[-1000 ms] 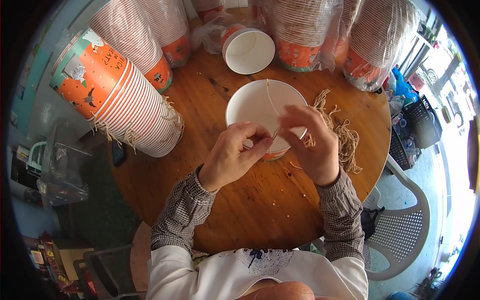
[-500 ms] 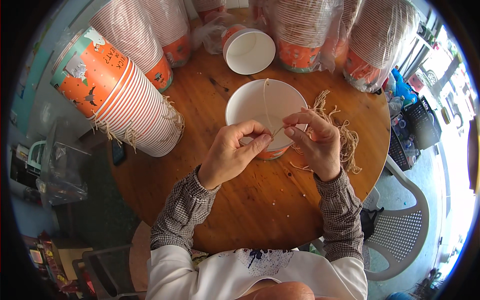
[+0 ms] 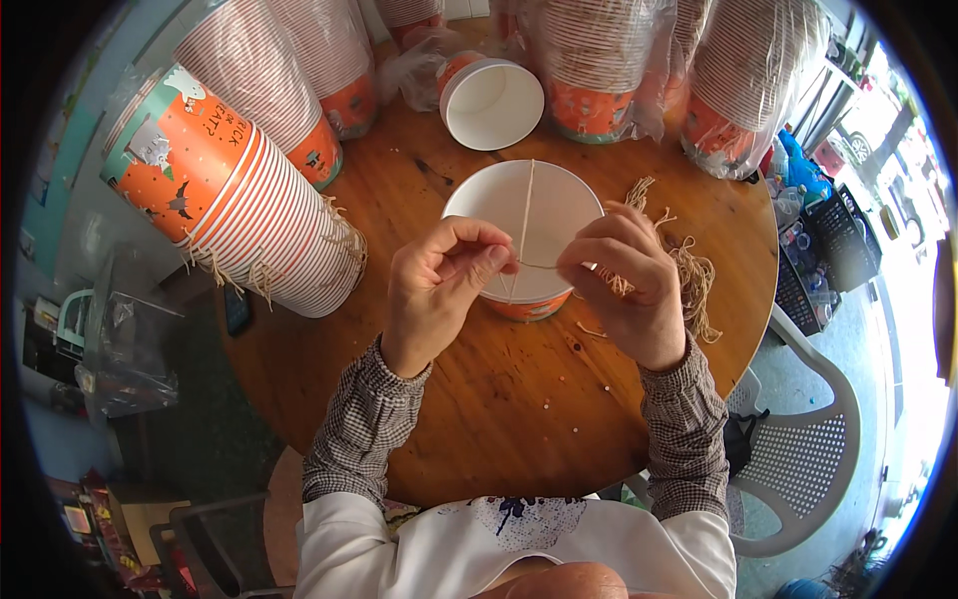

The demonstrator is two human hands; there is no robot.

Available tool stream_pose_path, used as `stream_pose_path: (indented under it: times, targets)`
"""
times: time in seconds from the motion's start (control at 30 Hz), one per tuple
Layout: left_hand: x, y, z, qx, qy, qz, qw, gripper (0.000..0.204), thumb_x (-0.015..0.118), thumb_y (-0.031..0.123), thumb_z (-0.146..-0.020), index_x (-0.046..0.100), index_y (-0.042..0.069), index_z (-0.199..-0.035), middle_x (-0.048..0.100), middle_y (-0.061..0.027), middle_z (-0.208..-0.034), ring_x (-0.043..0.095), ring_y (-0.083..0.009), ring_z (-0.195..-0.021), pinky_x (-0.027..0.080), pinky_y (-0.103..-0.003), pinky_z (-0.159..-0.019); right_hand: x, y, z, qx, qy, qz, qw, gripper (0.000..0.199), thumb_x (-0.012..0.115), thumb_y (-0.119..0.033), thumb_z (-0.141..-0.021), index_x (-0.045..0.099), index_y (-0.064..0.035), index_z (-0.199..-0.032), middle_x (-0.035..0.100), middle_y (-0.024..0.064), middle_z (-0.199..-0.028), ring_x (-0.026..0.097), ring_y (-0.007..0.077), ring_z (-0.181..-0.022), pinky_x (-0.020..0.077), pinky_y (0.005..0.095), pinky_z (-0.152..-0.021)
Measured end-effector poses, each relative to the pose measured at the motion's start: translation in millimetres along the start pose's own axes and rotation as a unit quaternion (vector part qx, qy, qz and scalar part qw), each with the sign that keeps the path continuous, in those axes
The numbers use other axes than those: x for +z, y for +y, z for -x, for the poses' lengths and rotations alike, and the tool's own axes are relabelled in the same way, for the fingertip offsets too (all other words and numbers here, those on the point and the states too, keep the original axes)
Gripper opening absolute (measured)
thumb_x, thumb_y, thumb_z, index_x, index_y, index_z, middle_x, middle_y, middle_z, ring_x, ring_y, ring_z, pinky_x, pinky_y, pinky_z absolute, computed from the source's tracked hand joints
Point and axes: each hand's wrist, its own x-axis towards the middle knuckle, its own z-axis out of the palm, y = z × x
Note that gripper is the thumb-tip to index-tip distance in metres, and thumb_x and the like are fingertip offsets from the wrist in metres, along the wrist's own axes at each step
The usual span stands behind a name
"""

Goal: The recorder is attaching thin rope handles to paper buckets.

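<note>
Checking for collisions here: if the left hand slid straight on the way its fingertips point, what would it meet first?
Most likely the right hand: the left hand points rightward along the twine pinched between them, above the white paper bucket. Depth is hard to judge.

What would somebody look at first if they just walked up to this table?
Probably the two hands in the middle: the left hand and right hand pinch a thin string over an open white paper bucket on the round wooden table. Next, the big lying stack of orange buckets at the left, and the loose bundle of strings just right of the hands.
</note>
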Motion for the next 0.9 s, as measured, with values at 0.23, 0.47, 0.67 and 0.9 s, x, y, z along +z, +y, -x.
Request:
stream_pose_path:
  times: [0.23,0.47,0.67,0.9]
  targets:
    - [6,3,2,-0.043,-0.029,0.023,0.998,0.011,0.067,0.004,-0.091,0.064,-0.002,-0.100,0.069,-0.0044,-0.090,0.064,-0.0064,-0.080,0.053,-0.020,-0.073,17,1,-2,0.078,-0.008,-0.166,0.983,0.014,0.074,-0.001,-0.079,0.071,-0.0060,-0.093,0.063,0.0043,-0.089,0.059,0.0201,-0.089,0.0470,0.0338,-0.080]
    - [6,-1,3,-0.018,-0.021,-0.010,1.000,0.012,0.069,0.004,-0.089,0.062,-0.001,-0.097,0.068,-0.0023,-0.088,0.063,-0.0044,-0.080,0.052,-0.019,-0.072,29,4,-2,0.117,0.003,-0.214,0.970,0.012,0.070,0.000,-0.084,0.068,-0.0041,-0.096,0.066,0.0037,-0.094,0.060,0.0141,-0.087,0.0484,0.0292,-0.076]
    - [4,-4,3,0.007,-0.030,-0.024,0.999,0.012,0.069,0.004,-0.089,0.061,0.001,-0.097,0.066,-0.0001,-0.089,0.062,-0.0034,-0.077,0.049,-0.018,-0.067,32,0,2,0.245,-0.046,-0.352,0.902,0.008,0.062,-0.005,-0.093,0.063,-0.0028,-0.101,0.068,0.0023,-0.092,0.060,0.0066,-0.075,0.0499,0.0228,-0.067]
    - [5,-7,2,0.114,0.015,-0.148,0.982,0.013,0.070,0.000,-0.086,0.063,0.001,-0.097,0.068,-0.0030,-0.086,0.064,-0.0095,-0.076,0.051,-0.024,-0.065,37,-7,5,0.233,-0.022,-0.289,0.928,0.007,0.060,-0.006,-0.095,0.059,-0.0009,-0.099,0.066,0.0036,-0.079,0.061,0.0082,-0.065,0.0508,0.0230,-0.059]
